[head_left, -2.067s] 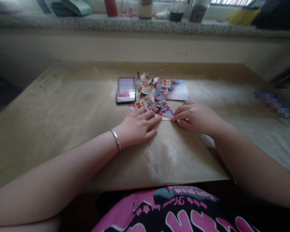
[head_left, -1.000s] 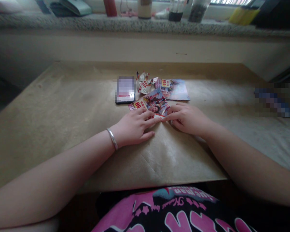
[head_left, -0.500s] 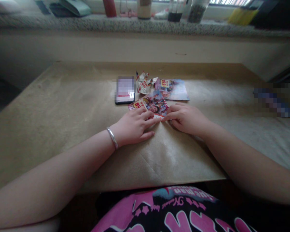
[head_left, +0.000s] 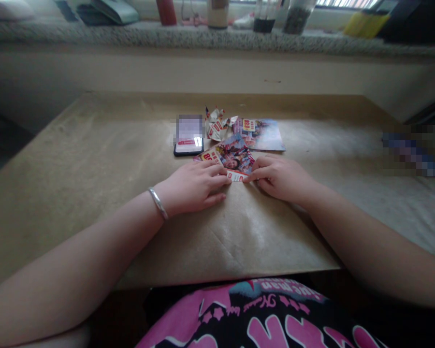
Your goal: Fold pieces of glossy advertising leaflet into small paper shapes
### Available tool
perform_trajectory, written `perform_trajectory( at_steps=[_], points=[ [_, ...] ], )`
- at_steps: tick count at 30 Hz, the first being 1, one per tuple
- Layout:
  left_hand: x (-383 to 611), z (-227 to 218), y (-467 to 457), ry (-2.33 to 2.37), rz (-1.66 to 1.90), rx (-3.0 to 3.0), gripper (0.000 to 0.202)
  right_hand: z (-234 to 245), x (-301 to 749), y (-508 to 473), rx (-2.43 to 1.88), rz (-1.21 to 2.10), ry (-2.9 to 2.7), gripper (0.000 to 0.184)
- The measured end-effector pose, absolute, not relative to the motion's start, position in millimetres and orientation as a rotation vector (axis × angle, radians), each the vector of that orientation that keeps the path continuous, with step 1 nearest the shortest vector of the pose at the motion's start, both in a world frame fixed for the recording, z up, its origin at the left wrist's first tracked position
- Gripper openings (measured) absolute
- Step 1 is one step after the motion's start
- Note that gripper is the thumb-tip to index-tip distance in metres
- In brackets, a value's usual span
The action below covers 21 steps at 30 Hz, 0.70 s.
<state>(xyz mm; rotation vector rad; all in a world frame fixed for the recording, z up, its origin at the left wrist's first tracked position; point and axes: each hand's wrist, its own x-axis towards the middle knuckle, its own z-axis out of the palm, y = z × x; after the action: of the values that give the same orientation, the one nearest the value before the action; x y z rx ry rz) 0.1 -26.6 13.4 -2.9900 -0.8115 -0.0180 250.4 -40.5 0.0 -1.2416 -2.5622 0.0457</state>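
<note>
A colourful printed leaflet (head_left: 235,152) lies on the table in front of me, its white and red strip along the near edge. My left hand (head_left: 201,186) rests flat over its left part, fingers stretched out and pointing right. At the near right corner, my right hand (head_left: 275,176) has its index fingertip on the strip and the other fingers curled, with the corner hidden under them. Just beyond are a crumpled, folded printed paper (head_left: 217,126) and a second printed leaflet (head_left: 270,135) lying flat.
A smartphone (head_left: 188,135) with its screen lit lies left of the papers. A blurred-out flat item (head_left: 415,152) is at the table's right side. Bottles and jars (head_left: 217,13) stand on the stone windowsill (head_left: 188,36) behind the table (head_left: 112,145).
My left hand has slid a little to the left along the near edge, uncovering more of the white strip. My right hand stays at the corner.
</note>
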Motion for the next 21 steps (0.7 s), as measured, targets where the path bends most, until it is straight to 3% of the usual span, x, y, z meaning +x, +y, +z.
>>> perform_trajectory(
  at_steps=[8, 21],
  points=[
    [-10.0, 24.2, -22.6, -0.775, 0.031, -2.998, 0.031, 0.4, 249.7, -40.7, -1.247, 0.056, -2.564, 0.036],
    [-19.9, 35.0, -21.8, -0.995, 0.087, -3.048, 0.036, 2.1, 250.0, -41.2, -1.258, 0.093, -2.562, 0.036]
  ],
)
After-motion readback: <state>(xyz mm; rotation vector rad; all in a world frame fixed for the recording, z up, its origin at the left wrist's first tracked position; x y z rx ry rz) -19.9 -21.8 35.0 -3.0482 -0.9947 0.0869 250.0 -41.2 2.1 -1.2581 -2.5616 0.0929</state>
